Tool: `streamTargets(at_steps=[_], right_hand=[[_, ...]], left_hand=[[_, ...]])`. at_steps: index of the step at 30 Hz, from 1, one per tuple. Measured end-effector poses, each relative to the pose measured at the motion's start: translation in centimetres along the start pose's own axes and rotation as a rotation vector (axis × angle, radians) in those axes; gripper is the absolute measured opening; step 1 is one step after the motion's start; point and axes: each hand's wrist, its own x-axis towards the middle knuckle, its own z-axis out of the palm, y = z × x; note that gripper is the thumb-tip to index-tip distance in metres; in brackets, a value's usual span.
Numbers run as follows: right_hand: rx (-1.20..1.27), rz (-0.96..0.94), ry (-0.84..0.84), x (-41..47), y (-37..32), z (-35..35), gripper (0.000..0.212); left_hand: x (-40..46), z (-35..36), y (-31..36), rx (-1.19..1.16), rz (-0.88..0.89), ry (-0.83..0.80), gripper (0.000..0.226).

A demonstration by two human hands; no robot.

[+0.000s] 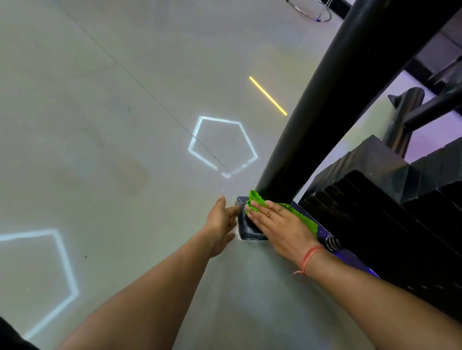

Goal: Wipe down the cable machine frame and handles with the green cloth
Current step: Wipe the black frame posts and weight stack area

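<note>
Pressing green cloth (287, 213) flat under straight right hand (279, 227) fingers onto frame foot (248, 231) at upright post (325, 99) base, 3 o'clock of relaxed, empty left hand (221, 223) steadying the foot's edge.

The green cloth (287, 213) looks soft and matt, with a slightly fuzzy edge. The upright post (334, 100) of the cable machine is black metal with a smooth, half-glossy finish. The base plate (248, 231) is dark and shiny, with scuffed pale marks. The weight stack (416, 208) is black and matt. The floor (119, 68) is smooth grey and reflects light. A chrome ring (308, 3) shines brightly.
</note>
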Motion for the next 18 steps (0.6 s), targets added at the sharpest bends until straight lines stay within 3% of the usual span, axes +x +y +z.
streamTargets(at_steps=[4, 10, 14, 18], right_hand=[[0.013, 0.018, 0.166, -1.4, -0.5, 3.6, 0.063], [0.066, 0.063, 0.098, -6.3, -1.5, 8.3, 0.058], [0.121, 0.071, 0.166, -2.4, -1.9, 7.8, 0.059], [0.136, 0.076, 0.263, -6.9, -1.9, 10.7, 0.063]], left_hand=[[0.4, 0.9, 0.1, 0.011, 0.021, -0.009, 0.071], [0.3, 2.7, -0.2, 0.056, 0.061, -0.021, 0.065], [0.9, 2.5, -0.7, 0.056, 0.067, -0.021, 0.066], [0.9, 4.2, -1.7, 0.026, 0.12, 0.046, 0.053]])
